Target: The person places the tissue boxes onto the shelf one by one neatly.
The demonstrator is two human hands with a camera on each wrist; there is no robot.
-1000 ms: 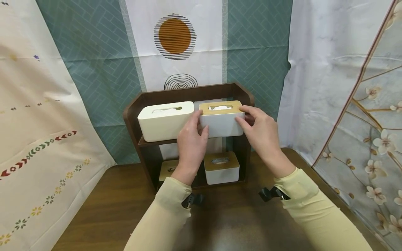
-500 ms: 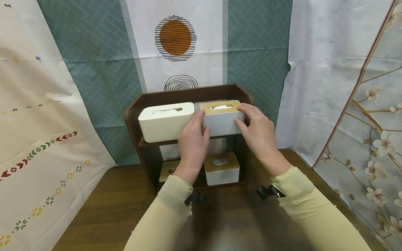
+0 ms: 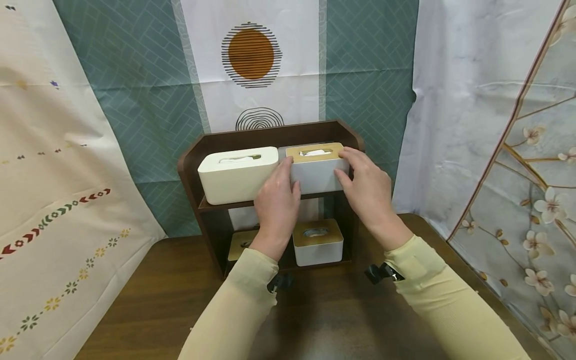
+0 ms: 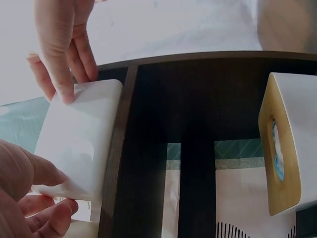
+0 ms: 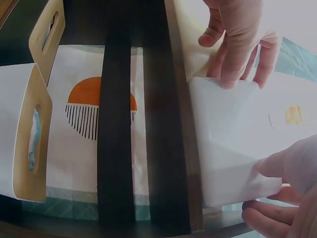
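Note:
A white tissue box (image 3: 318,176) with a wooden lid sits on the right of the upper shelf, a tissue showing in its slot. My left hand (image 3: 276,202) holds its left end, thumb on the front face. At the opposite end, my right hand (image 3: 370,192) grips the corner with thumb in front and fingertips by the lid's edge. Both wrist views show the white front of this tissue box (image 4: 74,139) between the two hands. Left of it stands a longer cream tissue box (image 3: 238,175), close against the back of my left hand.
The dark brown two-tier shelf (image 3: 191,172) stands on a wooden table (image 3: 148,300). On its lower tier are a white tissue box with a wooden lid (image 3: 318,245) and another wooden-lidded box (image 3: 240,242), partly hidden by my left arm. Patterned cloths hang around.
The held tissue box has shifted slightly back and left on the upper shelf. My right hand has moved a little left with it; the left hand has barely moved.

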